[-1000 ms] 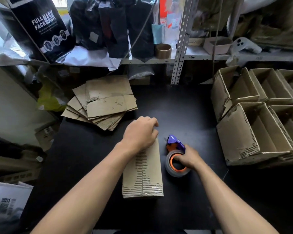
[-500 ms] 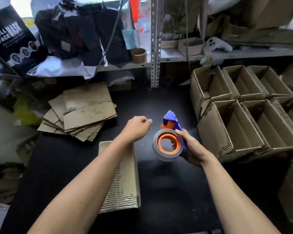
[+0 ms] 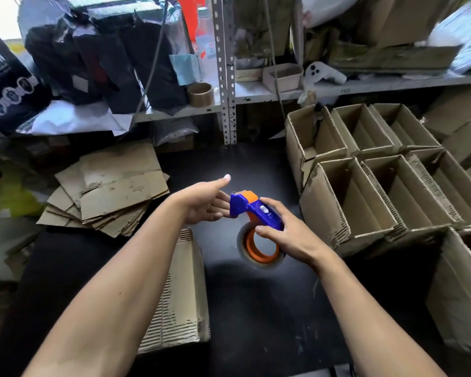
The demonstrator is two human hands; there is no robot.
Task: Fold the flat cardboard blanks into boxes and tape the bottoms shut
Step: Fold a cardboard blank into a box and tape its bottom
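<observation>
- Right hand curled round the blue and orange tape dispenser, thumb across the near side of the handle, fingers wrapped over the far side.
- Dispenser held up off the black table, tape roll hanging below the hand, nose pointing left.
- Left hand spread loosely, palm turned toward the dispenser's nose, thumb raised, fingertips at or just behind the blue nose; gripping nothing that can be made out.
- Folded cardboard box lying on its side on the table, under the left forearm, below and left of both hands, touched by neither.
- Pile of flat cardboard blanks at the far left of the table, well apart from the hands.
- Cluster of open-topped finished boxes standing in 2 rows at the right edge of the table, close beside the right hand.
- Metal shelf behind, cluttered with dark bags, a bare tape core and a small carton.
</observation>
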